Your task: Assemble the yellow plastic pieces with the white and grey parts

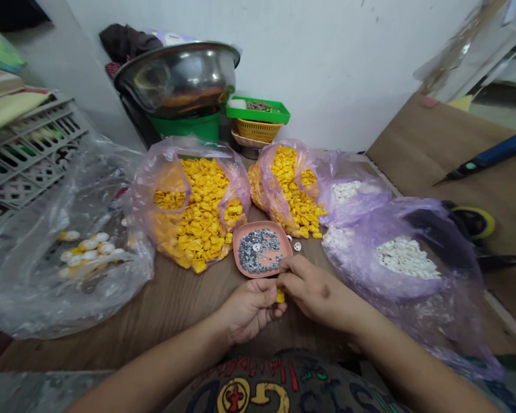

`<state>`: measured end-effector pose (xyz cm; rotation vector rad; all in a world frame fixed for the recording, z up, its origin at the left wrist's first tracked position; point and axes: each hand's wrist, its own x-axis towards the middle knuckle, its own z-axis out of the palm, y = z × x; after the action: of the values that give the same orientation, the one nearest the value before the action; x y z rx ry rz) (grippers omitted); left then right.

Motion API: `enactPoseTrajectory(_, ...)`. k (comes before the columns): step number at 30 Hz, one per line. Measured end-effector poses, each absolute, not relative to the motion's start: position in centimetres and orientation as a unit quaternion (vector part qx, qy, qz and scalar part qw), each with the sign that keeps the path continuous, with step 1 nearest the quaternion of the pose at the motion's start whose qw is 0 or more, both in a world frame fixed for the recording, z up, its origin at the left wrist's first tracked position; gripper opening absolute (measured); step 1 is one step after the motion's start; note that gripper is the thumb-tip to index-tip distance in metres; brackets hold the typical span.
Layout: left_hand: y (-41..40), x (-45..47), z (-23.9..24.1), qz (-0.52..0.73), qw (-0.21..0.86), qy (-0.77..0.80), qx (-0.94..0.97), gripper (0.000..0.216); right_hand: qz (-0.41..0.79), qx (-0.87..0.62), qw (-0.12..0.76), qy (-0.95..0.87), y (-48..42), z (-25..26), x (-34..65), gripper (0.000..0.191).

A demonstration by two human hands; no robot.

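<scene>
My left hand is closed, pinching a small yellow plastic piece between thumb and fingers. Against the same piece, my right hand has its fingertips pressed together; whatever they hold is hidden. Just beyond both hands lies a pink dish of tiny grey metal-looking bits, with a white round piece on top. Beside the dish's right edge sits another small white piece with dark holes. Two plastic bags of yellow pieces stand behind the dish.
At right, a purple bag holds white pieces. A clear bag at left contains several white-and-yellow assembled pieces. A steel basin, green tray and yellow basket stand by the wall. A blue-handled pointed tool is at far right.
</scene>
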<state>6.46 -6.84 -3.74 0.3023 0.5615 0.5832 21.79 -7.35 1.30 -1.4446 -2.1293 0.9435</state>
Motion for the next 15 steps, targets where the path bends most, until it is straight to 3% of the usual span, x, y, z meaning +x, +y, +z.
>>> enactPoseTrajectory(5, -6.9, 6.3, -3.8, 0.254, 0.906, 0.294, 0.169, 0.030, 0.259, -0.392, 0.229, -0.852, -7.1, 1.1, 22.5, 0.013)
enactPoseTrajectory(10, -5.7, 5.5, -2.1, 0.302, 0.840, 0.379, 0.244, 0.033, 0.176, -0.468, 0.355, -0.790, -6.4, -0.9, 23.4, 0.014)
enactPoseTrajectory(12, -4.4, 5.1, -1.2, 0.317, 0.746, 0.451, 0.373, 0.027, 0.148, -0.510, 0.348, -0.773, -6.1, -1.5, 23.7, 0.017)
enactPoseTrajectory(15, -2.3, 4.8, -0.5, 0.328, 0.488, 0.529, 0.612, 0.019, 0.136, -0.563, 0.276, -0.767, -5.5, -2.0, 23.7, 0.017)
